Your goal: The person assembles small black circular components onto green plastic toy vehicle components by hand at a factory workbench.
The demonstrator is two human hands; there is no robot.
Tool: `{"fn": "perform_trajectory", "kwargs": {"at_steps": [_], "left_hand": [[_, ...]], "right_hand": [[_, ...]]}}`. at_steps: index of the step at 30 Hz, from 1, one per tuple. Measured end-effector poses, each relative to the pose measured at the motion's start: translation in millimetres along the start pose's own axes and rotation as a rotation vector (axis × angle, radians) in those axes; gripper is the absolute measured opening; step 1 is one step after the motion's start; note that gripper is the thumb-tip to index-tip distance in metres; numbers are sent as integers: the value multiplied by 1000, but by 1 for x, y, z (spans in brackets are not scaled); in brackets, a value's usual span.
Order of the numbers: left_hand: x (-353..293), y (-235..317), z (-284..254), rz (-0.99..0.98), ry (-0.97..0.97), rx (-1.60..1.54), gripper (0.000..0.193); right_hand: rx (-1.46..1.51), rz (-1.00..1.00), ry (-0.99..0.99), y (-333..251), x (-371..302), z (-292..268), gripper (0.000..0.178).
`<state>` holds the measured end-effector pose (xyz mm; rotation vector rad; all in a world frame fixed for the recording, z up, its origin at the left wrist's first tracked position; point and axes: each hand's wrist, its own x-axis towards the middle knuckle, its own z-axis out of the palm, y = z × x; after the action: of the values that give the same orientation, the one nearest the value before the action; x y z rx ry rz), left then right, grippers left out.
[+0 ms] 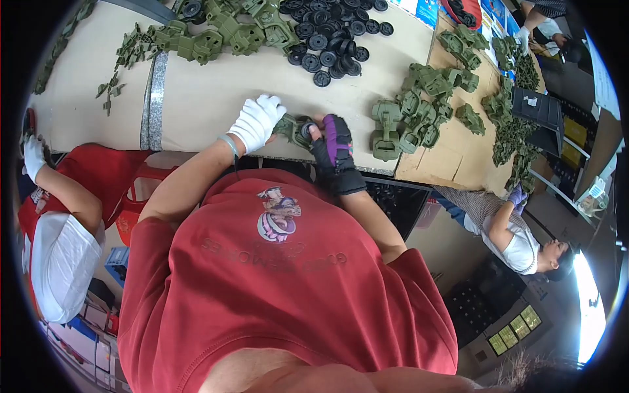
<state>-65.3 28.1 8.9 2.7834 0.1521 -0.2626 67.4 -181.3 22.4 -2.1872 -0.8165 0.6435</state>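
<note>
Near the table's front edge, both my hands hold one olive-green plastic toy vehicle part [285, 128]. My left hand [257, 124], in a white glove, is closed on its left end. My right hand [337, 152], in a black and purple glove with bare fingertips, grips the other end, its thumb by a dark round piece that looks like a wheel. The fingers hide much of the part. Beyond my hands lies a heap of black toy wheels [334, 49]. Green vehicle bodies [416, 108] are piled to the right.
More green parts [216, 36] lie at the far left beside small green pieces [134, 49]. Brown cardboard [426, 164] covers the table's right side, near a black crate [537, 111]. Other people work at the left and right; a gloved hand [34, 157] shows at left.
</note>
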Motion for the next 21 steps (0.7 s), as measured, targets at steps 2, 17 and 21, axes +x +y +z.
{"fn": "perform_trajectory", "kwargs": {"at_steps": [2,17,21], "left_hand": [[3,0,-1,4,7,-24,57],[10,-11,15,90,56,-163,52],[12,-14,10,81,-18,-193,53]], "right_hand": [[-140,-166,119,-6,20,-15,28],[-409,-118,-54,-22,65,30,12],[-344,120,-17,-24,60,29,20]]}}
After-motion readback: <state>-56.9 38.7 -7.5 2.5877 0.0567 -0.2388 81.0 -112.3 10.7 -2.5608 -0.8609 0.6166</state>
